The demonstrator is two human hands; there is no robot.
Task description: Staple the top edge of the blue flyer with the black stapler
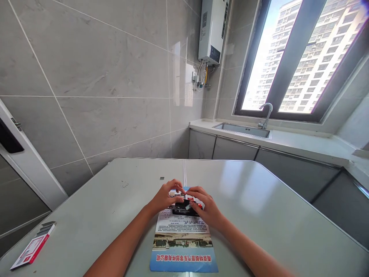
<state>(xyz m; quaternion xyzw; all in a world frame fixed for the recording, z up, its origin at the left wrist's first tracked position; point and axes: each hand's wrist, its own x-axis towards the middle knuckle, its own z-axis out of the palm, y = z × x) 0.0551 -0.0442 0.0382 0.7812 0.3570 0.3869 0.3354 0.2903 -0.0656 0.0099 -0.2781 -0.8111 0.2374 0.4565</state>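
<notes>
A glossy black oblong object (184, 209), which looks like a stapler, lies across a printed leaflet (184, 265) on the table. My left hand (167, 198) is at its left end, with fingers curled and the thumb against it. From the other side, my right hand (208, 207) reaches over it, its thumb by a small silvery piece (188, 207). The fingertips of both hands nearly meet above the object. Fingers hide part of it, so its exact kind is hard to tell.
Small dark strips (162, 178) lie beyond my left hand, and tiny scattered bits (125, 184) lie farther left. A flat white-and-red package (33, 248) rests near the left edge of the table (95, 215). Behind stand a counter with a sink (242, 130) and a tap (266, 115).
</notes>
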